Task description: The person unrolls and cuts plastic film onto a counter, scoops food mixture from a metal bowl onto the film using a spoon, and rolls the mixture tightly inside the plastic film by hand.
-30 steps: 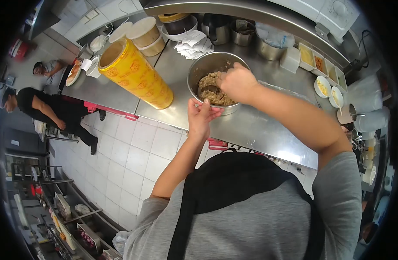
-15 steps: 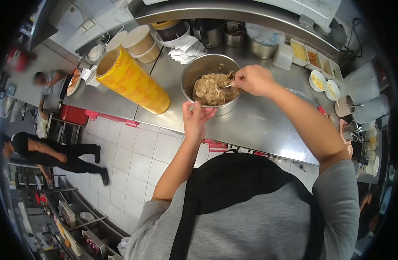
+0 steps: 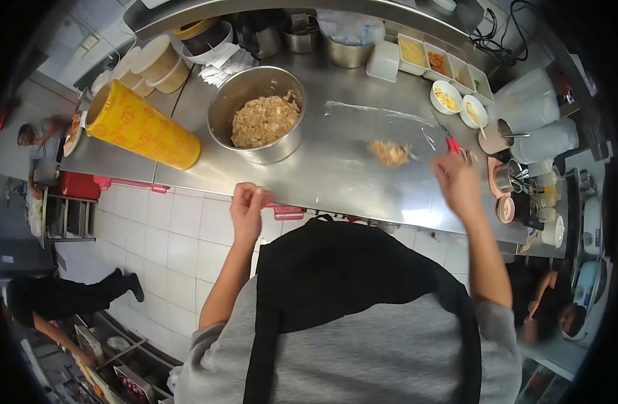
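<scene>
My right hand (image 3: 457,182) is closed round the handle of a spoon (image 3: 412,155), held over the right part of the steel counter. A lump of pale brown, shredded-looking mixture (image 3: 389,153) sits on the spoon's end, slightly blurred. My left hand (image 3: 247,207) is by the counter's front edge, its fingers curled together with nothing visible in them. Beyond it stands a deep steel bowl (image 3: 272,149), apart from both hands, holding more of the mixture (image 3: 265,121). Red-handled scissors (image 3: 453,144) lie just past my right hand.
A large yellow film roll (image 3: 144,128) leans left of the bowl. White bowls (image 3: 445,97) and ingredient tubs (image 3: 412,54) stand at the back right. Cups with utensils (image 3: 507,176) line the right side. Cling film (image 3: 376,110) lies on the counter (image 3: 336,175). Other people are at both sides.
My right hand has lifted the spoon with mixture out of the bowl and carried it right. My left hand has left the bowl's side and curled. The view has shifted right.
</scene>
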### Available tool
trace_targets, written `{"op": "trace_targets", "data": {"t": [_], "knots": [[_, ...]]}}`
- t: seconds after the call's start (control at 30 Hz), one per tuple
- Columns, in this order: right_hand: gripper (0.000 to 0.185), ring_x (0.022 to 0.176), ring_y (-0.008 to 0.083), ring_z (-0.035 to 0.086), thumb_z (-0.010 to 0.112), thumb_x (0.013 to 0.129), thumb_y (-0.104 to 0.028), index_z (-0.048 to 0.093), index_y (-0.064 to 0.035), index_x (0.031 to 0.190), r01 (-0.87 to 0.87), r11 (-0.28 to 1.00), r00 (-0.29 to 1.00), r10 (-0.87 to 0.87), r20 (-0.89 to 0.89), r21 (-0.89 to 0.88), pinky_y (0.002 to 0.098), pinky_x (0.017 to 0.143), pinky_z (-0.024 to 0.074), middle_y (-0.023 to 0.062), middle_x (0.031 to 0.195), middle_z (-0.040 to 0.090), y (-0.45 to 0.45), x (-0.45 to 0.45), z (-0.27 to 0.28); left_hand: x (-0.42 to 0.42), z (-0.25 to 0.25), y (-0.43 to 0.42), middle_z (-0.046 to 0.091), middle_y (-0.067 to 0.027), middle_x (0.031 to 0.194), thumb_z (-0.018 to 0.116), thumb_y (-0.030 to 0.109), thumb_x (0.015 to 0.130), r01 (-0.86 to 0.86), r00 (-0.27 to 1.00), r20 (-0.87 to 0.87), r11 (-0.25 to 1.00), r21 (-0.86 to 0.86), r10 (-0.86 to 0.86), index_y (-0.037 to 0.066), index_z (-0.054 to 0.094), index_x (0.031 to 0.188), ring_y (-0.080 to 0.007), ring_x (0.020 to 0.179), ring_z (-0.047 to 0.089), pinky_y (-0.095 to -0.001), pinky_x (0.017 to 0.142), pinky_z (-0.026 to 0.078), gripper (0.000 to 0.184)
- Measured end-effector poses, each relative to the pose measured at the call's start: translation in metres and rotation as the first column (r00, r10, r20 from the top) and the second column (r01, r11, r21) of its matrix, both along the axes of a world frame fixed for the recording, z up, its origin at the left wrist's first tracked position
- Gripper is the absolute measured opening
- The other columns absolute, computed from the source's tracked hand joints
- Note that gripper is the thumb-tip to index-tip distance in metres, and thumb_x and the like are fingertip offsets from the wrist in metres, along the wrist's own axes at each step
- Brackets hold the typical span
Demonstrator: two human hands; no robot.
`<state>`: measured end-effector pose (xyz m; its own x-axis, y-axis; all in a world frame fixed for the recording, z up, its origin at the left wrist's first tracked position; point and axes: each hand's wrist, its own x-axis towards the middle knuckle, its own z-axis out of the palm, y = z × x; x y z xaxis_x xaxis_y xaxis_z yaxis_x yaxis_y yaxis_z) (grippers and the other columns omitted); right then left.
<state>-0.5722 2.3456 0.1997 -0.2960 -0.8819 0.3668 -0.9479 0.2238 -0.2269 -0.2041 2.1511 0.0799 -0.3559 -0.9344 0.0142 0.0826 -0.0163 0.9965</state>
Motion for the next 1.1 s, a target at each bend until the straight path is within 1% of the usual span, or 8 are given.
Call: {"op": "trace_targets", "data": {"t": [0.1,0.13,0.2,0.3,0.5,0.8,1.0,1.1], "knots": [[0.011,0.076,0.0330,0.063,0.063,0.084,-0.008,0.069,-0.0103,0.092,0.098,0.994,0.991,-0.101,0.084,0.044,0.0409,0.065,0.0512,0.0113,0.085,0.063,0.034,0.020,-0.053,-0.037,-0.014,0.019,0.064,-0.0060,0.084,0.064,0.010,0.091,0.138,0.967,0.242,0.965,-0.224,-0.082,0.003,0.056,0.094,-0.0134,0.079,0.065,-0.0250,0.071,0.050,0.011],[0.012,0.076,0.0330,0.063,0.062,0.084,-0.007,0.069,-0.0107,0.093,0.098,0.995,0.986,-0.097,0.132,0.005,0.0409,0.065,0.0512,0.0111,0.084,0.063,0.039,0.028,-0.062,-0.052,0.005,0.027,0.064,-0.0086,0.088,0.067,0.010,0.086,0.224,0.904,0.416,0.938,-0.265,-0.099,0.003,0.057,0.094,-0.0200,0.086,0.065,-0.0310,0.076,0.051,0.014],[0.016,0.073,0.0324,0.062,0.060,0.086,-0.005,0.070,-0.0100,0.098,0.106,0.994,0.952,-0.096,0.290,-0.021,0.0391,0.064,0.0499,0.0113,0.084,0.063,0.043,0.033,-0.069,-0.076,-0.003,0.030,0.063,-0.0098,0.098,0.068,0.009,0.079,0.335,0.861,0.508,0.785,-0.521,-0.030,0.006,0.058,0.095,-0.0282,0.103,0.060,-0.0395,0.088,0.047,0.019],[0.022,0.070,0.0308,0.061,0.059,0.087,-0.003,0.069,-0.0100,0.105,0.118,0.992,0.874,-0.083,0.479,-0.042,0.0367,0.063,0.0478,0.0114,0.083,0.063,0.047,0.031,-0.069,-0.097,-0.015,0.030,0.060,-0.0081,0.110,0.069,0.009,0.073,0.400,0.840,0.541,0.622,-0.673,0.045,0.009,0.060,0.095,-0.0323,0.117,0.050,-0.0454,0.098,0.039,0.024],[0.029,0.070,0.0288,0.061,0.058,0.086,-0.002,0.069,-0.0151,0.110,0.141,0.990,0.914,-0.136,0.383,0.014,0.0368,0.062,0.0480,0.0103,0.082,0.061,0.062,0.020,-0.038,-0.099,-0.024,0.032,0.058,-0.0065,0.116,0.068,0.010,0.073,0.389,0.827,0.554,0.613,-0.687,0.095,0.011,0.060,0.096,-0.0310,0.119,0.049,-0.0452,0.101,0.037,0.024],[0.030,0.071,0.0285,0.063,0.058,0.081,-0.005,0.071,-0.0193,0.104,-0.002,0.995,0.998,-0.004,0.061,0.098,0.0389,0.059,0.0494,0.0076,0.078,0.059,0.042,0.030,-0.070,-0.098,-0.026,0.033,0.057,-0.0062,0.117,0.068,0.012,0.074,0.397,0.817,0.568,0.619,-0.678,0.098,0.011,0.061,0.096,-0.0307,0.118,0.050,-0.0444,0.101,0.037,0.023],[0.030,0.070,0.0284,0.063,0.057,0.080,-0.006,0.072,-0.0196,0.101,0.048,0.998,0.998,-0.050,0.046,0.049,0.0387,0.058,0.0499,0.0069,0.076,0.058,0.046,0.018,-0.026,-0.097,-0.025,0.034,0.059,-0.0075,0.118,0.070,0.012,0.074,0.385,0.816,0.565,0.614,-0.689,0.123,0.010,0.062,0.094,-0.0316,0.116,0.052,-0.0435,0.099,0.038,0.022],[0.031,0.069,0.0282,0.063,0.057,0.078,-0.007,0.072,-0.0198,0.102,0.008,0.996,1.000,-0.009,0.020,0.084,0.0396,0.059,0.0506,0.0076,0.076,0.058,0.039,0.018,-0.061,-0.099,-0.026,0.032,0.060,-0.0083,0.117,0.070,0.011,0.073,0.395,0.826,0.555,0.600,-0.695,0.099,0.010,0.062,0.093,-0.0319,0.115,0.053,-0.0437,0.099,0.039,0.022]]}}
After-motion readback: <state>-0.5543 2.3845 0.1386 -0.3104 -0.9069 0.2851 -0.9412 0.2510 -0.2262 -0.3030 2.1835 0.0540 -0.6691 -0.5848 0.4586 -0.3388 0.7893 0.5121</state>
